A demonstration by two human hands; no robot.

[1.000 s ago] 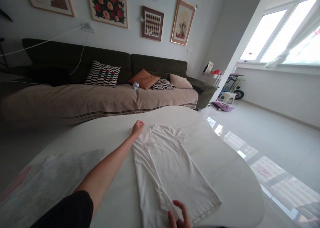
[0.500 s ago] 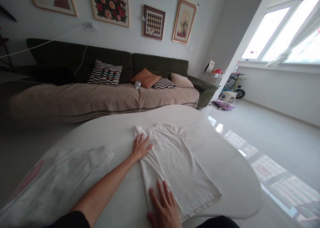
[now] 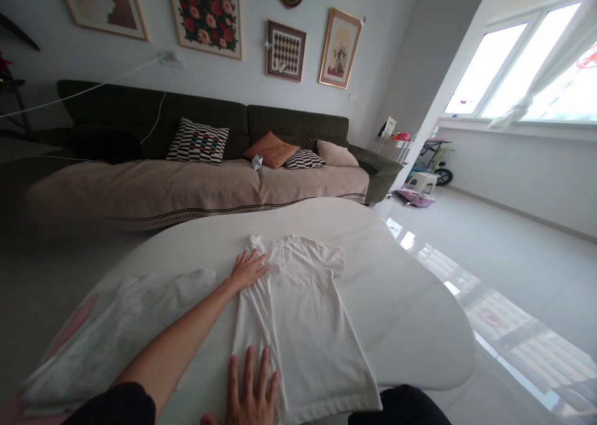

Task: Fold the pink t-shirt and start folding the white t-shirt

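A white short-sleeved T-shirt [image 3: 312,319] lies spread on the pale tabletop, its hem toward me and its collar at the far end. My left hand [image 3: 248,270] rests with fingers spread on its upper left part, near the crumpled left sleeve. Flat on the lower left side, close to the hem, is my right hand [image 3: 252,387], fingers stretched out and apart. A long lengthwise crease runs along the left side of the shirt. To the left, partly behind my left forearm, lies a heap of whitish, wrinkled material [image 3: 125,325] with pink showing at its edge.
The white rounded table [image 3: 401,325] carries the shirt and the heap. Beyond it stands a dark green sofa [image 3: 298,121] with a beige cover and several cushions. My dark-clad knee [image 3: 396,406] is at the near edge. Glossy floor [image 3: 513,251] extends to the right.
The shirt has shifted left and turned to lie straighter toward me. Both hands have moved left with it, still flat on the cloth. The view has tilted slightly.
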